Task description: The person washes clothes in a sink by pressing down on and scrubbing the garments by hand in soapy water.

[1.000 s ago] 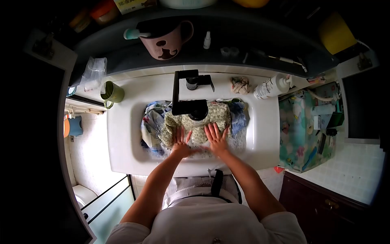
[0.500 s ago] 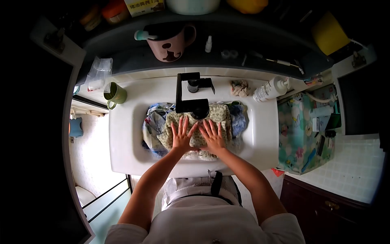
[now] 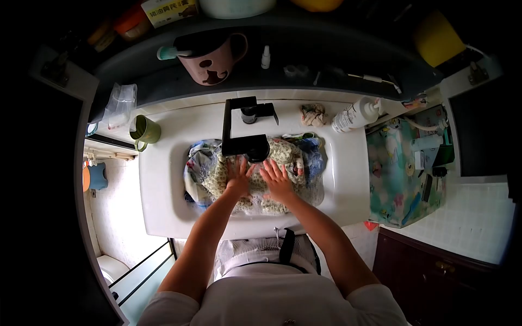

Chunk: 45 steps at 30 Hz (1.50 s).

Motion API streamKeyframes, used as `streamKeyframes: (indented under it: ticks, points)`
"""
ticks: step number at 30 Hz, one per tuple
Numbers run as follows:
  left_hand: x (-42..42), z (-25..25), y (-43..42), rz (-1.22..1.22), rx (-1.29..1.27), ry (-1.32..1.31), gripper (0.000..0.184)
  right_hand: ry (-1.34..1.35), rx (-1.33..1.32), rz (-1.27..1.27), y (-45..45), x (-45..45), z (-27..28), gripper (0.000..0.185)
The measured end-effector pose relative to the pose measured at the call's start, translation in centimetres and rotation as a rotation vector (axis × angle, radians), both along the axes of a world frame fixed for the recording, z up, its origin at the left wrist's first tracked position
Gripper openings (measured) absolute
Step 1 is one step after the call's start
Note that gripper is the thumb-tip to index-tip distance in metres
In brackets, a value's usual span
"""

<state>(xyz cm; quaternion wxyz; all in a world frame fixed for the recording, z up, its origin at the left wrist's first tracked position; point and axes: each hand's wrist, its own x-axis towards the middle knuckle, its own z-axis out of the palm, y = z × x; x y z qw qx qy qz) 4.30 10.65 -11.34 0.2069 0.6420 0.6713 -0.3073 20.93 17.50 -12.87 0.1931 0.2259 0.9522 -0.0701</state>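
Wet cloth with a small yellow-green print (image 3: 255, 190) lies bunched in the white sink (image 3: 348, 185), with suds around it. My left hand (image 3: 237, 176) presses on its left part, fingers spread, the tips partly under the black faucet (image 3: 244, 145). On the right part rests my right hand (image 3: 277, 182), flat with fingers apart. Neither hand grips the cloth. A blue-and-white cloth (image 3: 202, 168) shows at the basin's left side, and a blue checked cloth (image 3: 312, 157) at its right.
A green mug (image 3: 145, 133) stands at the sink's back left. A crumpled cloth (image 3: 313, 114) and a white pump bottle (image 3: 356, 115) sit at the back right. Above hangs a dark shelf (image 3: 250, 70) with a pink mug (image 3: 209, 62). A patterned cover (image 3: 399, 179) lies to the right.
Both hands have pressed further into the printed cloth and moved slightly apart. The cloth has become more bunched, with more suds showing. The whole view has shifted slightly.
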Motion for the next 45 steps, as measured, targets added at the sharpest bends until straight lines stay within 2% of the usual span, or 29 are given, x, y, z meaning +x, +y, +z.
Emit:
streamKeyframes:
  ticks: [2, 5, 7, 9, 10, 12, 14, 18, 21, 22, 24, 26, 29, 30, 32, 33, 34, 35, 37, 39, 45]
  points:
    - [0.0, 0.3, -1.0, 0.053, 0.158, -0.099, 0.125, 0.002, -0.021, -0.019, 0.0, -0.3, 1.8, 0.104]
    - [-0.3, 2.8, -2.2, 0.130, 0.388, -0.244, 0.127, 0.450, -0.056, -0.031, -0.6, -0.1, 2.7, 0.107]
    - [-0.7, 2.7, -2.7, 0.137, 0.530, -0.267, 0.125, 0.429, -0.048, -0.024, 0.2, -0.7, 6.1, 0.110]
    - [-1.0, 2.8, -1.7, 0.114, 0.499, -0.205, 0.120, 0.329, -0.006, -0.068, 1.8, -1.4, 7.4, 0.112]
    - [-1.2, 2.9, -1.0, 0.112, 0.473, -0.196, 0.119, 0.252, 0.102, -0.083, 2.8, -1.5, 6.3, 0.117]
    - [-1.7, 2.3, 0.1, 0.133, 0.439, -0.192, 0.115, 0.241, 0.097, -0.063, 4.6, -1.0, 4.1, 0.121]
    - [-2.0, 2.1, 0.6, 0.141, 0.359, -0.209, 0.119, 0.193, 0.127, -0.041, 5.4, -0.9, 2.0, 0.126]
    - [-2.2, 0.8, 1.2, 0.187, 0.241, -0.268, 0.127, 0.179, 0.045, -0.044, 5.8, -0.7, 1.1, 0.123]
    - [-1.9, 1.3, 2.3, 0.216, -0.006, -0.244, 0.105, 0.301, 0.185, -0.011, 5.8, -0.5, -1.5, 0.125]
    - [-2.0, -0.3, 2.3, 0.207, 0.010, -0.233, 0.096, 0.108, 0.377, 0.023, 5.6, -0.9, -1.8, 0.123]
    - [-2.1, -3.9, 1.8, 0.188, 0.041, -0.212, 0.079, 0.133, 0.436, 0.005, 5.6, -1.3, -2.4, 0.121]
    - [-2.1, -5.4, 1.8, 0.198, -0.029, -0.203, 0.072, 0.138, 0.489, -0.006, 5.6, -1.4, -3.0, 0.118]
    - [-1.9, -4.9, 1.4, 0.132, 0.075, -0.129, 0.076, 0.127, 0.696, 0.009, 5.4, -1.5, -3.4, 0.115]
    - [-2.0, -4.4, 1.2, 0.113, 0.095, -0.128, 0.080, 0.155, 0.639, 0.020, 5.2, -1.4, -3.1, 0.107]
    - [-2.2, -3.5, 0.7, 0.093, 0.187, -0.140, 0.099, 0.168, 0.233, -0.054, 4.8, -1.2, 0.5, 0.104]
    - [-2.4, -2.5, 0.3, 0.105, 0.262, -0.186, 0.102, 0.173, 0.029, -0.084, 4.4, -1.0, 1.7, 0.102]
    - [-2.5, -0.8, -0.4, 0.118, 0.332, -0.235, 0.104, 0.344, -0.043, -0.133, 3.4, -0.4, 1.5, 0.106]
    - [-2.6, 1.0, -1.1, 0.132, 0.403, -0.285, 0.106, 0.414, -0.076, -0.143, 2.5, 0.7, 1.4, 0.111]
    - [-2.9, 3.1, -2.8, 0.137, 0.413, -0.256, 0.111, 0.225, -0.087, -0.127, 1.2, 2.0, 3.8, 0.114]
    - [-3.6, 3.0, -4.2, 0.159, 0.417, -0.283, 0.111, 0.229, -0.049, -0.126, 0.8, 2.8, 3.0, 0.116]
    - [-3.5, 0.0, -3.2, 0.114, 0.197, -0.126, 0.116, 0.171, -0.021, -0.144, 0.4, 2.5, 0.6, 0.121]
